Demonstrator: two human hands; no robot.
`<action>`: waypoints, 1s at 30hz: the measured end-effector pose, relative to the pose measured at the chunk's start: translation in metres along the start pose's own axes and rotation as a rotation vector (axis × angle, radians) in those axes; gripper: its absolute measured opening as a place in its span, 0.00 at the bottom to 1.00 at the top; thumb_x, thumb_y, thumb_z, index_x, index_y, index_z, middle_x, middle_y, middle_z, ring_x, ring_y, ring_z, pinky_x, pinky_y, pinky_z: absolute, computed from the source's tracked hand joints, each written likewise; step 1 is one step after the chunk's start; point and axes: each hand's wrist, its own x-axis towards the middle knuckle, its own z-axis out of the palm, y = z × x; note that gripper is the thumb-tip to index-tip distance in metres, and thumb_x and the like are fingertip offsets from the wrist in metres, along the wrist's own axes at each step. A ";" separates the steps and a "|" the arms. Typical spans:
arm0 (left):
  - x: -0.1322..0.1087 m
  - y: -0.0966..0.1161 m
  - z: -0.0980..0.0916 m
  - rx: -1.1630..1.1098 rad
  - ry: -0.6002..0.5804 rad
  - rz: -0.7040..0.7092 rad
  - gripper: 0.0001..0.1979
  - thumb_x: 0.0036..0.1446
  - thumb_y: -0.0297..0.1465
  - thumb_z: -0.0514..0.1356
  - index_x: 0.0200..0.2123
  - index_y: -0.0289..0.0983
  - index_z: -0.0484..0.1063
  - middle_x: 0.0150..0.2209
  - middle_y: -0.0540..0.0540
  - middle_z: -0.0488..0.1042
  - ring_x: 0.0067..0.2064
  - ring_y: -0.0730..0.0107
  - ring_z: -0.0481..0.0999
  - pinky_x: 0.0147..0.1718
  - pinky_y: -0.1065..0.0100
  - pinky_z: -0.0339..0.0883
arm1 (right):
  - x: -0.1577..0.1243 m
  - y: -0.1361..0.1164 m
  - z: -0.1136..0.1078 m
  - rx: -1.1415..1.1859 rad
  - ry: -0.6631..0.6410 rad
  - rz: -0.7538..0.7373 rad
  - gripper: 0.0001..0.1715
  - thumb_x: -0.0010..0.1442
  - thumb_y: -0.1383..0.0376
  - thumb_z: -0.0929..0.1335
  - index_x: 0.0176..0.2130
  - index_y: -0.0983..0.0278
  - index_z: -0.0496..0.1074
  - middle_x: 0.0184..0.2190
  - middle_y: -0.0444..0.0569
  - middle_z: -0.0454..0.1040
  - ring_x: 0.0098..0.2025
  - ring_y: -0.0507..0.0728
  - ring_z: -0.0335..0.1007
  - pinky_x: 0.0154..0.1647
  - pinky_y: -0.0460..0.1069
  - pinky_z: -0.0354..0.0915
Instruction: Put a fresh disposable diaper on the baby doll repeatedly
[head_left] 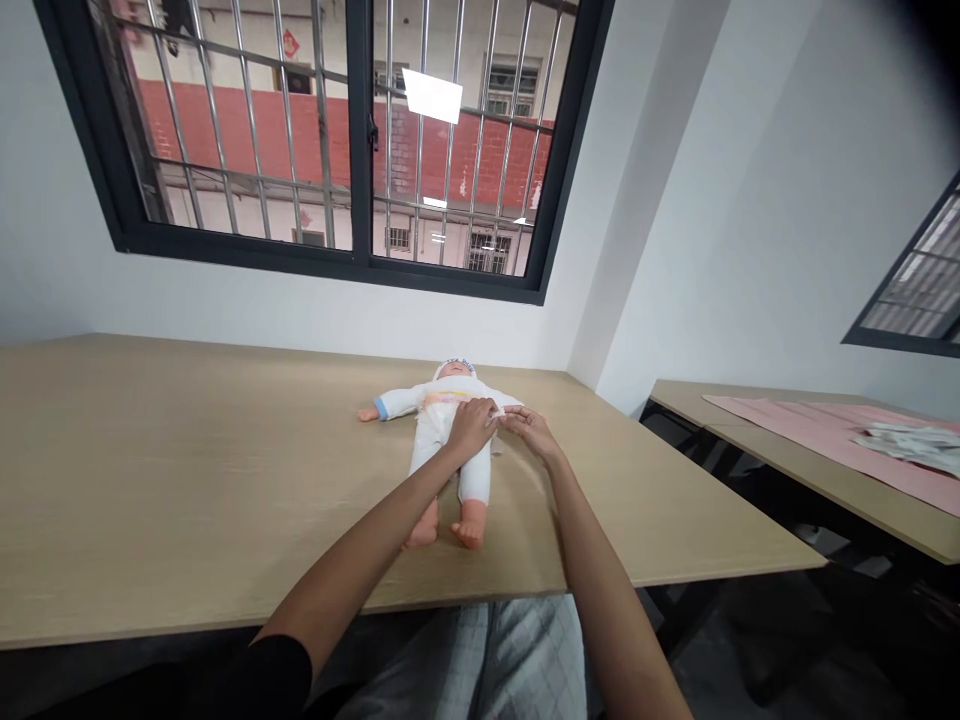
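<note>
left hand (472,425) arches palm-down over the waist of a doll (429,445), fingers bent; right hand (531,430) comes in from the side, fingertips meeting at a small white strip (498,413) between the two. the strip is too small to tell whether either hand grips it. the doll lies on its back on the tabletop (225,460), head toward the window (361,150), feet toward the person. its body and limbs are soft-looking white fabric with a blue cuff, its feet smooth, rounded and pinkish; a white cap (455,364) with blue marks covers the head, and a yellow-and-pink band (444,398) crosses the belly. the tabletop is pale, with a fine wood-like grain and a straight front edge. the left hand and forearm stand in the way, hiding part of the doll's middle and one leg. behind, metal bars (251,110) line the dark-framed window. to the right, a second tabletop (757,440) carries a flat pink sheet (795,425) with crumpled pale cloth (915,443) on it.
</note>
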 end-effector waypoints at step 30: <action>-0.021 0.019 -0.008 0.186 -0.171 0.215 0.15 0.58 0.39 0.55 0.28 0.35 0.73 0.34 0.41 0.73 0.45 0.58 0.69 0.46 0.58 0.57 | 0.009 0.001 0.006 -0.080 0.648 -0.050 0.16 0.41 0.60 0.69 0.28 0.59 0.57 0.19 0.42 0.68 0.26 0.55 0.70 0.27 0.48 0.66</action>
